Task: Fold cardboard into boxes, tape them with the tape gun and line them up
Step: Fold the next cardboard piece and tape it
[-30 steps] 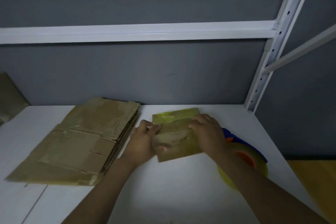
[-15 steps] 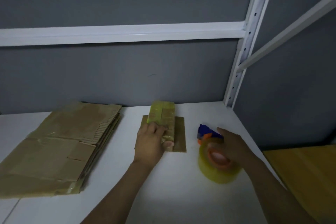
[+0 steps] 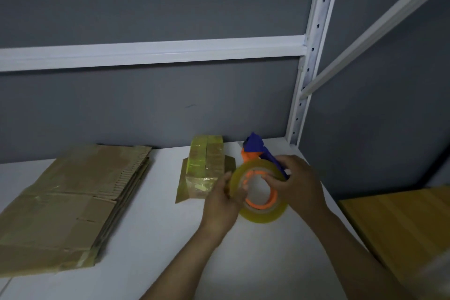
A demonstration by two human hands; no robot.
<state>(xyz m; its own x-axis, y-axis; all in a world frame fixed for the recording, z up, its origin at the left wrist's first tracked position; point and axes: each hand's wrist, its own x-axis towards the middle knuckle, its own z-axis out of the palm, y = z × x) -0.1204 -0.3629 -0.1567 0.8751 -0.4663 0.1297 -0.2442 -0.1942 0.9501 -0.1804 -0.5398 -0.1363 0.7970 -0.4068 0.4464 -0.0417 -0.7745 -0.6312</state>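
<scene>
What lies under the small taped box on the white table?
Flat brown cardboard sticks out from under the taped box on both sides. Its middle is covered, so whether it joins the box is unclear.

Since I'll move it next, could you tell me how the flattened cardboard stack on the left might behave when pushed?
The cardboard stack probably slides flat over the smooth white table. Its sheets look loose, edges staggered on the right, so a push may fan them out. Lifted singly, a creased sheet likely folds.

Free tabletop between cardboard stack, box
</scene>
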